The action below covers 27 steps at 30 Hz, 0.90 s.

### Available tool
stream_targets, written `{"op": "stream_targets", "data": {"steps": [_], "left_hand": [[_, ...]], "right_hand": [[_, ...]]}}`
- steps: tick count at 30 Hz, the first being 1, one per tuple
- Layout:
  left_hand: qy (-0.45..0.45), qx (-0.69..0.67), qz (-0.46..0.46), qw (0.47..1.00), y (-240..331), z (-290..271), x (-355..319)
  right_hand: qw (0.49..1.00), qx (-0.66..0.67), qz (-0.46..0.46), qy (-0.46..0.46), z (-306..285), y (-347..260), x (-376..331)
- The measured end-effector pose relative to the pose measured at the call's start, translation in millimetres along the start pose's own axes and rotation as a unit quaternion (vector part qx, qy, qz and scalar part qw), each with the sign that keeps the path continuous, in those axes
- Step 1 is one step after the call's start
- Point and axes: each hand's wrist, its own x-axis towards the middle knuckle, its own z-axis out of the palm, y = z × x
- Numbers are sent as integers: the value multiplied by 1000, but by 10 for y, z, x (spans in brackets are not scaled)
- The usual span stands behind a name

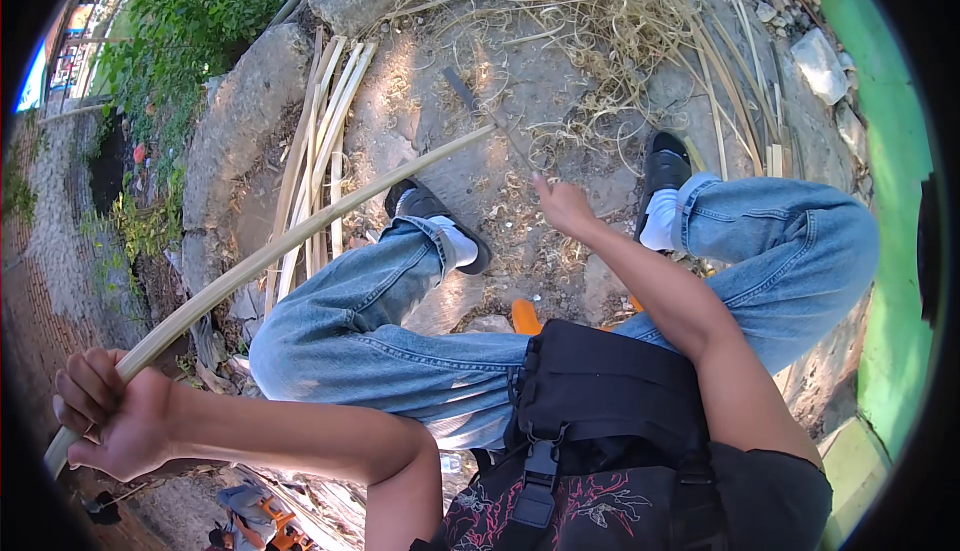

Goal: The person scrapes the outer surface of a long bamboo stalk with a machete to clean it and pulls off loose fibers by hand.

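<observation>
My left hand [115, 411], at the lower left, has its fingers wrapped round a long pale bamboo strip [300, 234]. The strip slants up and away to the right, and its far end lies above the ground between my feet. My right hand [566, 207] is closed on a thin, long knife [518, 144] with a dark flat part at its far end. The knife crosses the strip's far tip and seems to touch it. My fingers hide its near end.
Several split bamboo strips [318, 151] lie beside my left foot. Curled shavings [610, 26] heap up ahead, with more strips [735, 101] to the right. Rough stones [245, 131] border the left side; a green wall [895, 201] stands right. Another person [245, 516] sits at lower left.
</observation>
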Motion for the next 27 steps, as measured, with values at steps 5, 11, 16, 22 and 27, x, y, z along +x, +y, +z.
{"op": "stream_targets", "data": {"steps": [5,11,16,22,27], "left_hand": [[-68,-42,-14,997,-10,49,27],[-39,-24,3,999,-50,-19,93],[-31,-22,0,999,17,26,140],[-16,-11,-4,1000,39,82,166],[12,-9,-15,1000,89,104,168]], "right_hand": [[983,116,-132,-43,23,-760,-417],[994,95,2,-58,11,-144,-153],[972,146,-161,-94,-155,-1042,-680],[989,112,-92,-41,79,-177,-275],[988,109,-64,-92,25,-643,-442]]}}
